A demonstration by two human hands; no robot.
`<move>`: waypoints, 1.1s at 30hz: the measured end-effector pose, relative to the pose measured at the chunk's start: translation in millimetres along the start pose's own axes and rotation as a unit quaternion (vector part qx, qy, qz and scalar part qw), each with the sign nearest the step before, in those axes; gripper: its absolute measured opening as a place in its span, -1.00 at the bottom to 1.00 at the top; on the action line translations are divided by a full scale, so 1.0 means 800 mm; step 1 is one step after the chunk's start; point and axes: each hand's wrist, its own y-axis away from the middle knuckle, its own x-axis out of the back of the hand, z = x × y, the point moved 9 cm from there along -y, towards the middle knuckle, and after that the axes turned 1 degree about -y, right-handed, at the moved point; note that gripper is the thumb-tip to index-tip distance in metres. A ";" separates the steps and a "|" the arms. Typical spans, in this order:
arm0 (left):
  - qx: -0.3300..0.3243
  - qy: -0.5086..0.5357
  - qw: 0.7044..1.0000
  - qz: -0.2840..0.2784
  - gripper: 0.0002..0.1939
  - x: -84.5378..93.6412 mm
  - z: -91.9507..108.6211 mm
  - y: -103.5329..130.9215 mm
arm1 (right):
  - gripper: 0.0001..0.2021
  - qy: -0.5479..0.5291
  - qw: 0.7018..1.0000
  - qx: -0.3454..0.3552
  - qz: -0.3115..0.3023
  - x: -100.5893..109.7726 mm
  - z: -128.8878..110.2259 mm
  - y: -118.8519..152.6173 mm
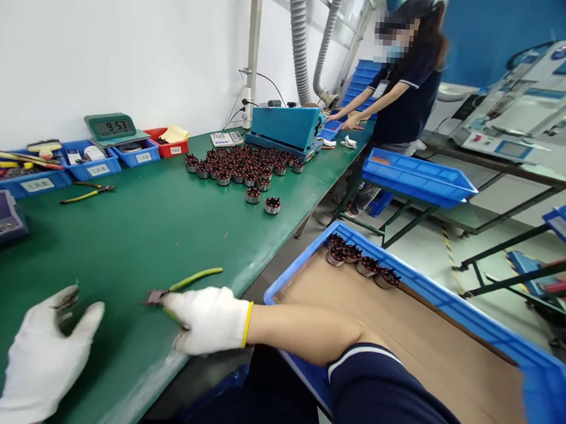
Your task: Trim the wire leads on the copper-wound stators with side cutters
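Note:
My right hand [209, 322], in a white glove with a yellow cuff edge, is closed on green-handled pliers [195, 279] just above the bench. One handle sticks out past the hand, and the dark jaws point left, somewhat blurred. At the lower left, my left hand [49, 351] is also gloved, its thumb and fingers apart and the fingertips darkly stained. I see nothing held in it. Farther up the green bench [133, 228] sits a large group of round motor stators [238, 164] with dark red windings and metal rims. Two stators [272, 205] stand nearer, in front of the group.
At my right, a blue tray [303, 261] lined with cardboard holds several stators [368, 266]. Along the wall are tool bins [40, 183], a digital clock [110, 126] and yellow-handled pliers [88, 194]. Beyond a teal machine [285, 128], a co-worker [408, 85] handles a blue bin.

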 end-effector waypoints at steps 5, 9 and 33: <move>-0.426 -0.041 0.904 -0.013 -0.28 -0.050 0.177 0.069 | -0.42 -0.296 0.900 -0.112 0.299 0.121 0.096 0.049; -0.487 -0.029 0.867 -0.102 -0.19 -0.127 0.299 0.092 | -0.43 -0.417 0.769 -0.109 0.472 0.197 0.143 0.125; -0.098 -0.188 0.972 -0.099 0.03 -0.173 0.200 -0.075 | -0.43 -0.268 0.877 -0.152 0.368 0.166 0.171 0.085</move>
